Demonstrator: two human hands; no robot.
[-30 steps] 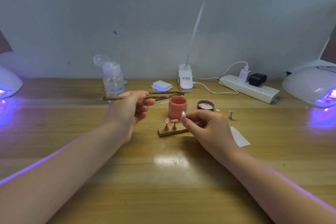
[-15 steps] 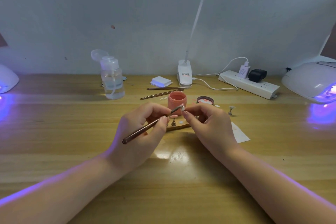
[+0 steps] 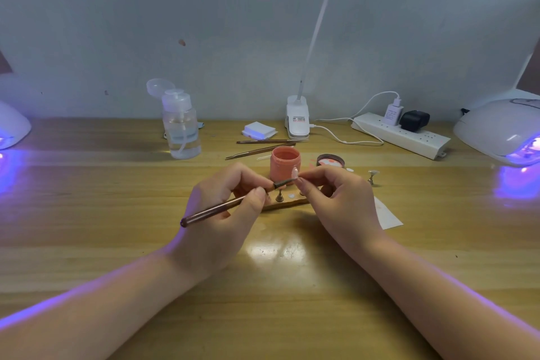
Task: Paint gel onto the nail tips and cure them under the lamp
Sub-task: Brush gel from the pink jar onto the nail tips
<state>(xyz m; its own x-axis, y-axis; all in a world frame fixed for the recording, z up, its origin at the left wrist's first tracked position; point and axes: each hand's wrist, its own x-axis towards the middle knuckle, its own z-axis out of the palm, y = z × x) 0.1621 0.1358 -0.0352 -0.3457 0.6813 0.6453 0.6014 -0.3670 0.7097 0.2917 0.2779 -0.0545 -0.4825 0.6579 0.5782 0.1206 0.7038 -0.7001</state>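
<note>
Fingers of the left hand (image 3: 225,213) pinch a gel brush (image 3: 230,204), whose bristles now touch the nail tip (image 3: 294,175) pinched in the right hand (image 3: 339,202); a second ago the brush was lifted level, away from the tip, so painting has probably begun. Just behind stand the open pink gel jar (image 3: 285,165) and its lid (image 3: 330,160); below the hands a wooden holder (image 3: 287,202) carries more stands. Curing lamps (image 3: 502,131) glow violet at both edges of the wooden desk (image 3: 117,213). Pump bottle (image 3: 181,126), power strip (image 3: 403,134) and spare tools line the grey wall.
</note>
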